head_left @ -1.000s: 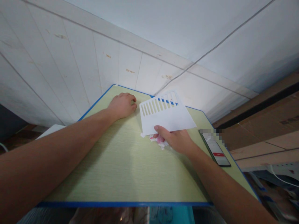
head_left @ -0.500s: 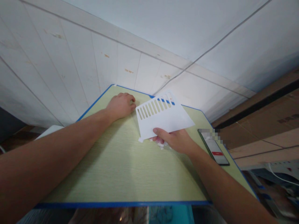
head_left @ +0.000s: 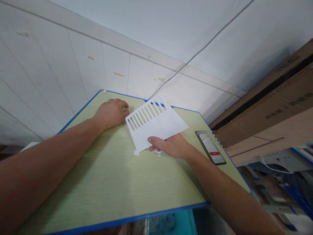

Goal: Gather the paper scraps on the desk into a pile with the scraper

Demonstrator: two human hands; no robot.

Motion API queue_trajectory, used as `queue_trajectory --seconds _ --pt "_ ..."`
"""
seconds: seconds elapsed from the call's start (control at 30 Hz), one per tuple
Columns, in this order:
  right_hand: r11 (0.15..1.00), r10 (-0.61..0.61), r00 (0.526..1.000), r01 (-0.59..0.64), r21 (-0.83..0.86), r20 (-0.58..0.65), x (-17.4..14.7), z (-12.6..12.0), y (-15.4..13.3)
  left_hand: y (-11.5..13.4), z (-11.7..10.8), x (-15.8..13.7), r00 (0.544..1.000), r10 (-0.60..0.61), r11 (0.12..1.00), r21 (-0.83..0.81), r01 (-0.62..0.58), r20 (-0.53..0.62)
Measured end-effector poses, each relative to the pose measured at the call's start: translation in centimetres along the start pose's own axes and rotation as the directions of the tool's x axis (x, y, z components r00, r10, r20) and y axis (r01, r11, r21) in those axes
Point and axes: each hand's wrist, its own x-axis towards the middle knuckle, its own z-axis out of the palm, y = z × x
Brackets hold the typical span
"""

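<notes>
A white card (head_left: 161,125) with a row of long rounded slots along its far side is tilted above the table. My right hand (head_left: 174,146) is closed on its near edge, thumb on top and fingers underneath. Small white scraps (head_left: 136,152) show by the card's near corner and below my right fingers; I cannot tell whether they are attached. Left of the card, my left hand (head_left: 110,112) rests on the table with its fingers curled in. What those fingers hold, if anything, is hidden.
The pale green table (head_left: 110,182) has a blue edge. A phone (head_left: 212,148) lies on its right side. Behind stands a white panelled wall (head_left: 141,75) with a grey cable (head_left: 200,49). Cardboard boxes (head_left: 276,111) stand at the right; a turquoise bin (head_left: 187,223) is below the front edge.
The view has shifted, so the table, hands and phone appear further left. My right hand still grips the slotted card, and my left hand stays curled on the table.
</notes>
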Motion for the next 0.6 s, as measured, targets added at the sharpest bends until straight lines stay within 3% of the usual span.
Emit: queue_trajectory --seconds 0.2,0.4,0.6 --pt "0.995 0.010 1.000 -0.013 0.097 0.029 0.2 -0.1 -0.1 0.6 -0.4 -0.1 1.000 0.003 0.998 0.063 -0.004 0.016" --pt "0.981 0.109 0.993 -0.113 0.158 0.035 -0.2 -0.8 -0.4 1.2 -0.5 -0.3 0.999 -0.024 0.994 0.105 0.020 0.030" --pt "0.987 0.080 0.997 -0.077 0.138 -0.009 -0.7 -0.7 -0.6 1.1 -0.2 -0.4 1.000 -0.022 0.995 0.102 0.020 0.017"
